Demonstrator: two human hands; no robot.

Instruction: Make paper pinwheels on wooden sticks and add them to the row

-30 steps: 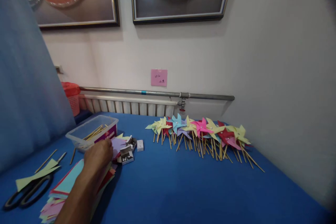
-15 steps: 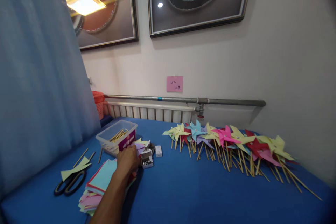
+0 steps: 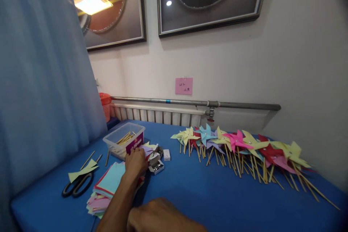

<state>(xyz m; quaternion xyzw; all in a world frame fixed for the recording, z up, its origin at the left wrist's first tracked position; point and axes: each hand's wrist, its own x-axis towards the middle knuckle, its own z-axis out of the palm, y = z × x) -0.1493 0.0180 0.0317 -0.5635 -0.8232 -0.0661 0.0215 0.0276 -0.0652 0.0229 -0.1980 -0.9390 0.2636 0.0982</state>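
My left hand [image 3: 136, 161] reaches over the stack of coloured paper sheets [image 3: 111, 179] to the near side of a clear plastic box [image 3: 123, 134]. Its fingers are curled down beside lilac and yellow paper pieces [image 3: 147, 150], and the fingertips are hidden. Thin wooden sticks [image 3: 126, 138] lie inside the box. Just right of this hand, an opened small box of metal pins [image 3: 157, 166] stands by a closed white box [image 3: 166, 155]. At the bottom edge, blurred and close to the camera, my right hand [image 3: 160, 217] is closed; anything in it is hidden.
Black-handled scissors [image 3: 78, 185] lie on the left with a pale yellow paper piece [image 3: 83, 171] over them. Finished paper pinwheels on sticks [image 3: 236, 141] are spread along the right. A blue curtain [image 3: 51, 61] hangs at the left, and a pipe [image 3: 187, 102] runs along the wall.
My right hand has come into view at the bottom. My left hand stays near the box and papers, its fingers slightly shifted. The view has moved a little, so things sit slightly farther right.
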